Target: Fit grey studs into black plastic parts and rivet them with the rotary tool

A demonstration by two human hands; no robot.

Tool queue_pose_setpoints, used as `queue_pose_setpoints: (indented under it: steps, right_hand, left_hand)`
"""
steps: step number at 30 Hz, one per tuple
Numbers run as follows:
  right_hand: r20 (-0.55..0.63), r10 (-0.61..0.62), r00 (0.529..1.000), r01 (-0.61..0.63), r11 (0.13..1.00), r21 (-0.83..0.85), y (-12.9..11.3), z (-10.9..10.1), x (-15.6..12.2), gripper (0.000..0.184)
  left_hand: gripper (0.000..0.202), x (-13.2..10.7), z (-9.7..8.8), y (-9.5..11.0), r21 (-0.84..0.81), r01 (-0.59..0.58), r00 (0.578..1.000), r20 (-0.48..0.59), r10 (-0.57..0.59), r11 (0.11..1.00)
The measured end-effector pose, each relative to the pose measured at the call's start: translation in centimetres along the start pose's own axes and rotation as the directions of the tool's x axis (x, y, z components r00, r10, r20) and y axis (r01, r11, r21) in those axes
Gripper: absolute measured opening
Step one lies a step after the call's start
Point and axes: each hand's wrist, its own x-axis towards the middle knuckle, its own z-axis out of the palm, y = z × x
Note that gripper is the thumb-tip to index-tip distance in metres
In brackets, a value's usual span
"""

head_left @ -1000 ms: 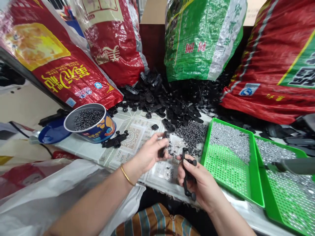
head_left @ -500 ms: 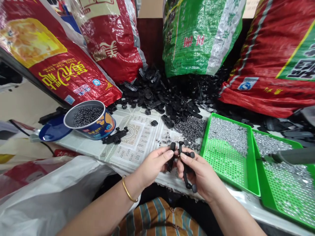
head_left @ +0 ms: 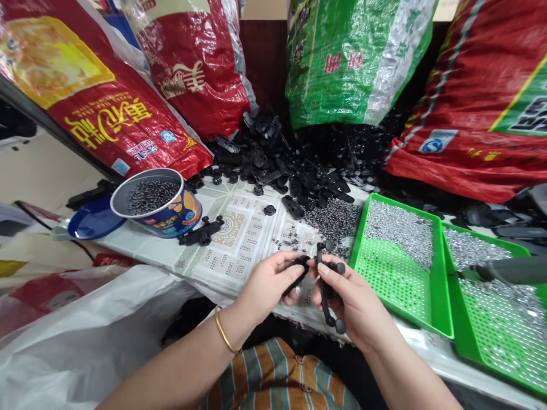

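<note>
My left hand (head_left: 270, 283) is closed on a small dark plastic piece (head_left: 298, 273), mostly covered by the thumb and fingers. In my right hand (head_left: 347, 289) a black plastic bracket with round knobs (head_left: 327, 304) is pinched; its arms stick out above and below the fingers. The fingertips of both hands come close together over the table's front edge; whether the two pieces touch, I cannot tell. Just beyond the hands lies a heap of tiny dark metal parts (head_left: 333, 219). One round black knob (head_left: 269, 210) sits alone on the patterned tablecloth (head_left: 243, 228).
Two green perforated trays (head_left: 444, 273) with small silvery parts stand at the right, a grey power-tool shaft (head_left: 513, 269) over the farther one. At left are a tub (head_left: 171, 219) of small parts and an assembled black bracket (head_left: 203, 230). Black plastic parts (head_left: 273, 165) pile before several sacks (head_left: 359, 68).
The dark piece in my left hand has tilted from upright to slanting. My right hand, with the bracket, has shifted slightly right in the picture.
</note>
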Motion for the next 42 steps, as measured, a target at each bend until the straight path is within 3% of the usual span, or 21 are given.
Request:
queue_pose_setpoints:
  steps: [3, 6, 9, 14, 19, 23, 26, 30, 42]
  right_hand:
    - [-0.002, -0.061, 0.998, 0.061, 0.992, -0.108, 0.2, -0.3, 0.2, 0.025]
    - [0.059, -0.015, 0.998, 0.025, 0.984, -0.174, 0.5, -0.7, 0.5, 0.027]
    - [0.019, -0.017, 1.0, 0.02, 0.989, -0.147, 0.9, -0.9, 0.8, 0.029]
    - [-0.078, -0.047, 0.996, 0.044, 0.998, -0.047, 1.6, -0.7, 0.8, 0.031]
    - [-0.072, -0.013, 0.997, 0.012, 1.0, -0.021, 1.9, -0.1, 0.5, 0.029]
    - [-0.069, 0.003, 0.998, -0.005, 1.0, -0.024, 1.9, 0.1, 0.1, 0.028]
    - [-0.086, 0.014, 0.996, -0.016, 1.0, -0.019, 1.4, 0.0, -0.1, 0.027]
    - [0.023, 0.084, 0.996, -0.085, 0.995, 0.046, 0.5, 0.2, 0.1, 0.026]
    - [0.07, 0.155, 0.985, -0.159, 0.985, 0.06, 0.2, 0.2, 1.1, 0.025]
  left_hand:
    - [0.026, 0.2, -0.4, 0.4, 0.159, 0.02, 1.0, -0.001, -0.02, 0.987]
    - [0.025, 0.2, -0.7, 0.9, 0.213, 0.082, 0.995, 0.038, -0.092, 0.974]
    - [0.027, -0.2, -0.6, 1.1, 0.107, 0.053, 0.998, 0.023, -0.056, 0.993]
    - [0.028, -1.2, -0.6, 0.5, -0.119, -0.097, 0.995, -0.017, 0.096, 0.988]
    - [0.035, -0.9, -0.6, -0.2, -0.238, -0.204, 0.979, -0.047, 0.198, 0.95]
    - [0.021, -0.5, -0.5, -0.1, -0.251, -0.236, 0.969, -0.137, 0.207, 0.939]
    - [0.02, -0.5, -0.7, 0.0, -0.256, -0.167, 0.982, -0.129, 0.138, 0.952]
    - [0.021, -0.8, -0.6, -0.3, -0.33, -0.011, 1.0, 0.021, 0.019, 0.944]
    - [0.021, -1.2, 0.0, -0.9, -0.343, 0.037, 0.996, 0.09, -0.006, 0.939]
